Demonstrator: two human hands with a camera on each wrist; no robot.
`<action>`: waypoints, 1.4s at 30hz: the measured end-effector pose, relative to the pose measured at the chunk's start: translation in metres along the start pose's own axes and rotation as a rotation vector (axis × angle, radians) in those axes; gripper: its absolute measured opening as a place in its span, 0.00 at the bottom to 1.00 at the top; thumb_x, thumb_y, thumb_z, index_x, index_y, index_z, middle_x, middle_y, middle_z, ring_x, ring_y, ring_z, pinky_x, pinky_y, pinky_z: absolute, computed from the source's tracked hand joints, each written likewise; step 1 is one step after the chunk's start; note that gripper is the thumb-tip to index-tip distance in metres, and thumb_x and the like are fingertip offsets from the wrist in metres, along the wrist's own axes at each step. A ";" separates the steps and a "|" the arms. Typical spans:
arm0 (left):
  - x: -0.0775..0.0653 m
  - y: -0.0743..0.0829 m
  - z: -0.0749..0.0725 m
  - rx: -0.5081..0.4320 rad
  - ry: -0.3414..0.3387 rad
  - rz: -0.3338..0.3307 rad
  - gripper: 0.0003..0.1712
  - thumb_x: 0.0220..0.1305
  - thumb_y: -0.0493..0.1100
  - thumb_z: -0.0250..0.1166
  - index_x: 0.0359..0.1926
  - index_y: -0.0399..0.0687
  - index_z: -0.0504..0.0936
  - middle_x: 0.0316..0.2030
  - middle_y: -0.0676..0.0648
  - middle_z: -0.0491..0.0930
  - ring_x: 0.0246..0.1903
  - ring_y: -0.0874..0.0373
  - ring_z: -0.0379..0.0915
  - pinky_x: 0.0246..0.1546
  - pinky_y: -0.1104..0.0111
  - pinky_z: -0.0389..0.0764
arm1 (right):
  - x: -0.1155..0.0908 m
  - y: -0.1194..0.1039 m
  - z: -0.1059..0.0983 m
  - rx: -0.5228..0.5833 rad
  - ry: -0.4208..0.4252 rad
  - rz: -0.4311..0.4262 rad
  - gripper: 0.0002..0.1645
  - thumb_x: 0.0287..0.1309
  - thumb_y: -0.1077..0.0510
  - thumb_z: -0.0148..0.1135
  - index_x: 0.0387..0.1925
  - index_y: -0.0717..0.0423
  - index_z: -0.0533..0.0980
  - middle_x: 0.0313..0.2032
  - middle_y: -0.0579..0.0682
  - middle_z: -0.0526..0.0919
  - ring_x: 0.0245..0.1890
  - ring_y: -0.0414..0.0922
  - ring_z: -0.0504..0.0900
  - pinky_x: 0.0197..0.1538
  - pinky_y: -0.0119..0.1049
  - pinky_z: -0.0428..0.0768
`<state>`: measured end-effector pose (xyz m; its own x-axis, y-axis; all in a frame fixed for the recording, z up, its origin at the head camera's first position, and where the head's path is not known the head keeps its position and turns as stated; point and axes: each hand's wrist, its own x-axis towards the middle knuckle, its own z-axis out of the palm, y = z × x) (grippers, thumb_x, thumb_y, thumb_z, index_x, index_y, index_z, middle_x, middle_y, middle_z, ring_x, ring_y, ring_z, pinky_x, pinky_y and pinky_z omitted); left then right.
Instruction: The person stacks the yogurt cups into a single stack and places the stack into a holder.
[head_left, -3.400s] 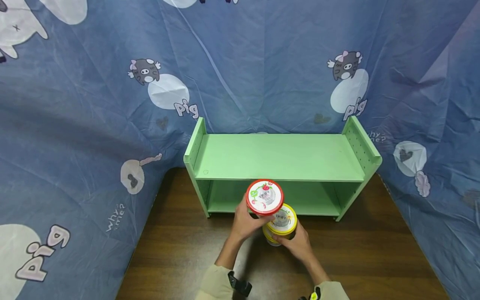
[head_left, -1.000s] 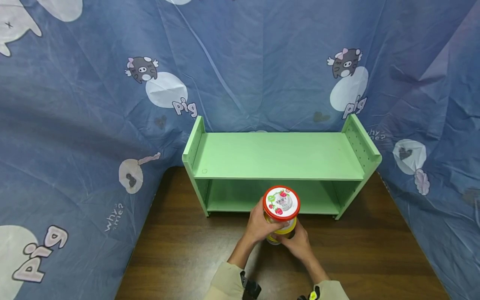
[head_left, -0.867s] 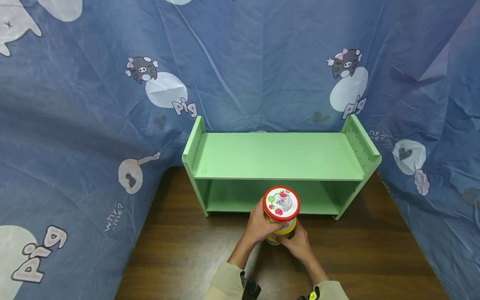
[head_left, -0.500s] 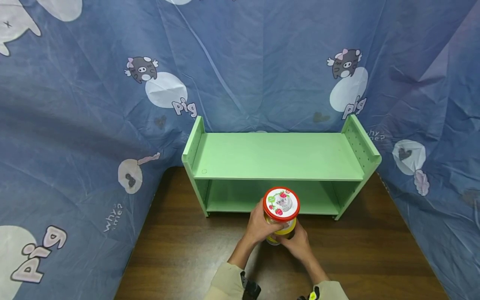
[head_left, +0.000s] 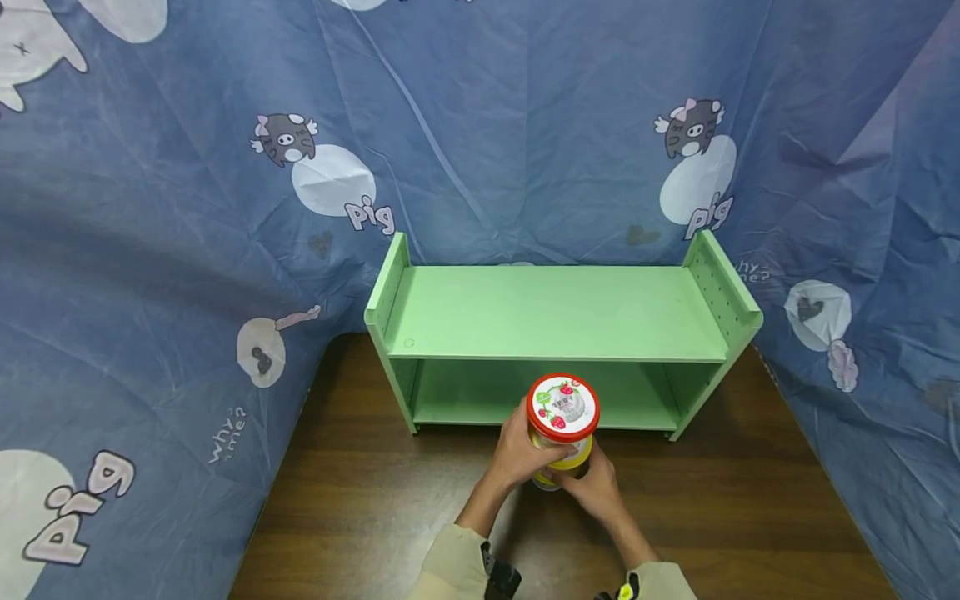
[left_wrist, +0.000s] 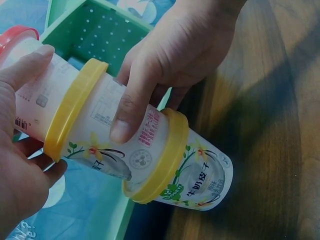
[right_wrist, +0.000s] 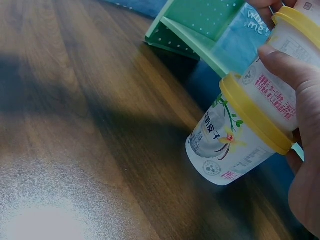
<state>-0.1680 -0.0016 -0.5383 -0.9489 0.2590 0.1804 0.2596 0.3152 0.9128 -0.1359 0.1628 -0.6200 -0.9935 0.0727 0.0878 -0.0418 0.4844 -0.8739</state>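
Red-lidded cup (head_left: 562, 407): shifted rightward, now on upper yellow-lidded cup (left_wrist: 100, 137) (three high).
Left hand (head_left: 519, 447): fingers round former.
Right hand (head_left: 597, 486): fingers round latter.

Wide passage here over the tabletop (head_left: 750, 517) at lower right! At lower centre, the stacked cups (head_left: 562, 417), left hand (head_left: 519, 452) and right hand (head_left: 597, 485) block the middle of the green shelf (head_left: 555, 312), with gaps either side.

The left hand (head_left: 517, 450) was curled in a grip just above the right hand (head_left: 597, 485), which gripped likewise; both forearms (head_left: 478, 507) slanted inward toward them.
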 end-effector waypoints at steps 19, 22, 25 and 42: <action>0.000 -0.006 -0.001 -0.040 -0.037 -0.006 0.52 0.47 0.49 0.80 0.71 0.50 0.64 0.58 0.46 0.78 0.56 0.52 0.77 0.57 0.58 0.79 | 0.001 -0.001 -0.001 0.009 -0.024 0.015 0.50 0.43 0.51 0.80 0.66 0.60 0.67 0.58 0.59 0.80 0.61 0.55 0.77 0.66 0.58 0.72; 0.000 -0.006 0.000 -0.041 -0.036 -0.014 0.52 0.46 0.49 0.80 0.71 0.49 0.64 0.58 0.46 0.79 0.55 0.52 0.76 0.57 0.58 0.79 | 0.001 -0.002 -0.002 0.021 -0.025 0.014 0.49 0.43 0.51 0.80 0.66 0.59 0.67 0.58 0.58 0.80 0.60 0.53 0.77 0.66 0.57 0.72; 0.000 -0.006 -0.001 -0.042 -0.039 -0.023 0.53 0.46 0.49 0.80 0.72 0.50 0.64 0.58 0.46 0.78 0.56 0.52 0.76 0.58 0.57 0.78 | 0.001 -0.002 -0.002 0.024 -0.026 0.011 0.49 0.43 0.51 0.81 0.66 0.58 0.67 0.58 0.58 0.80 0.60 0.53 0.77 0.66 0.57 0.72; -0.001 -0.008 -0.001 -0.046 -0.039 -0.008 0.52 0.47 0.50 0.80 0.72 0.52 0.64 0.59 0.46 0.78 0.56 0.53 0.76 0.57 0.58 0.79 | 0.002 -0.002 -0.003 0.026 -0.030 -0.006 0.50 0.44 0.51 0.80 0.66 0.59 0.66 0.59 0.58 0.79 0.60 0.53 0.77 0.65 0.58 0.72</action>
<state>-0.1689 -0.0053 -0.5454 -0.9429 0.2925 0.1591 0.2425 0.2757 0.9301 -0.1374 0.1643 -0.6164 -0.9959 0.0437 0.0786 -0.0496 0.4621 -0.8855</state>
